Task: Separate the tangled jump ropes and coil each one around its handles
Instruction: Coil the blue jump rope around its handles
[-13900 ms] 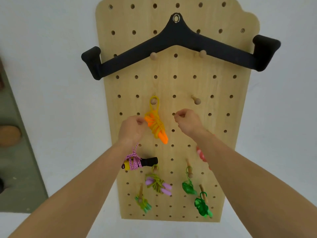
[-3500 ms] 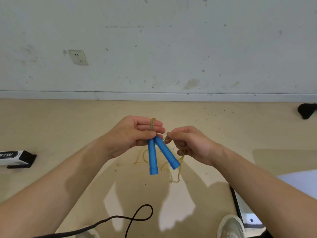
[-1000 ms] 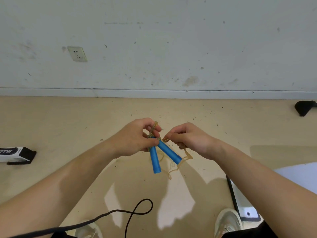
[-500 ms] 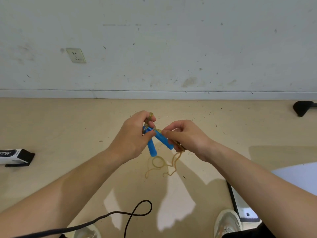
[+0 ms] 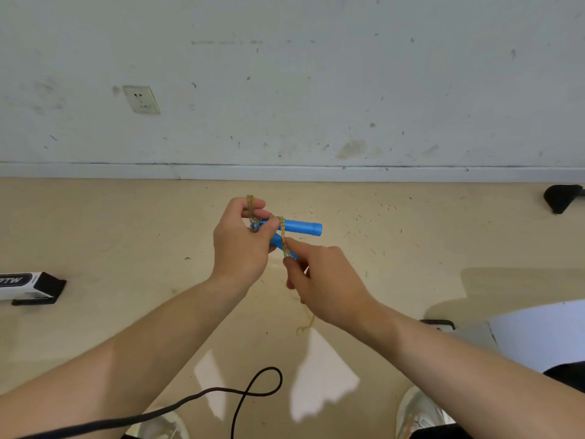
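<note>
Now the pair of blue plastic cylindrical handles sits in mid-air above the floor, roughly at the centre of the view. One handle points right; the other angles down and nearer, mostly hidden. A thin yellowish-tan braided rope crosses over the handles near their held ends, with a loop of it standing up above the fingers of the left hand. That hand grips the handles' left ends together. The right hand, just below and nearer, pinches the rope between thumb and forefinger, and the rope's loose tail hangs below it.

The coiling looks barely begun, judging by the one turn visible. The handles splay apart, so a turn laid now could sit slack and slide off the free right ends. If the pinch slips, tension goes and the turn may loosen.

On the beige floor a black cable curls near the feet, and a white-and-black box lies at far left.
</note>
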Motion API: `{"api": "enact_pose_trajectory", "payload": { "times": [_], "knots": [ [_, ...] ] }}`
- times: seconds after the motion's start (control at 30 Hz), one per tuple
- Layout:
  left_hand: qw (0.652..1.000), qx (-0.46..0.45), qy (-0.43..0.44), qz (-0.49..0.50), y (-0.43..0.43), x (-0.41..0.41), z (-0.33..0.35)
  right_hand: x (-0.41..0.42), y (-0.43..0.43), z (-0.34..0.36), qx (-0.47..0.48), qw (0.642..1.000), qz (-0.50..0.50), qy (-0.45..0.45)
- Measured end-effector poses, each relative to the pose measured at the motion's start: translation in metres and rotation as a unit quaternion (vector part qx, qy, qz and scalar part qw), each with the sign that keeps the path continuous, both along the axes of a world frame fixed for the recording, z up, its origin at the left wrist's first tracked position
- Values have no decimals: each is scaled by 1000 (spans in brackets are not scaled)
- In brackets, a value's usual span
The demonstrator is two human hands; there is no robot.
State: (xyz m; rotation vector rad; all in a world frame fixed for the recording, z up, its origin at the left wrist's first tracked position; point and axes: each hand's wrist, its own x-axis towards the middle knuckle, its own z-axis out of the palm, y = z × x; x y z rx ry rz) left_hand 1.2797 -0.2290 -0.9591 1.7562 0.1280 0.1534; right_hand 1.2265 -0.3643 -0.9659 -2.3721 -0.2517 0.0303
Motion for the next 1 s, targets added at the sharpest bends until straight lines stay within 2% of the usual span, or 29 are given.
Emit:
{"api": "enact_pose_trajectory", "payload": {
  "times": [0.07,0.17,0.3,0.43,0.5,0.57,0.6,0.63,0.7,0.83,0.93,1.0],
  "knots": [
    [996,-66,54,14,-1,-1,1,-1,5,-6,-81,996,-3,-44],
    [984,-136,116,23,-3,-1,2,-5,9,-12,-214,968,5,-129],
    [970,-187,154,22,-5,0,8,-14,11,-16,-307,938,2,-159],
    [972,-189,131,36,-7,-3,10,-19,15,-22,-335,915,1,-225],
    [976,-176,122,46,-5,1,11,-28,22,-24,-254,948,7,-192],
    [978,-167,117,48,-1,4,12,-30,25,-15,-59,996,-16,-67],
    [978,-167,115,44,0,4,12,-28,24,-12,57,997,-35,27],
    [978,-169,113,36,0,4,13,-23,22,-12,151,982,-57,99],
    [977,-182,111,15,0,3,13,-10,12,-13,257,948,-73,171],
    [960,-242,137,-23,5,7,20,6,-10,-16,286,941,-11,179],
    [942,-273,175,-84,12,8,27,15,-25,-16,187,969,14,158],
    [936,-255,199,-141,16,8,31,21,-34,-15,148,976,10,157]
  ]
}}
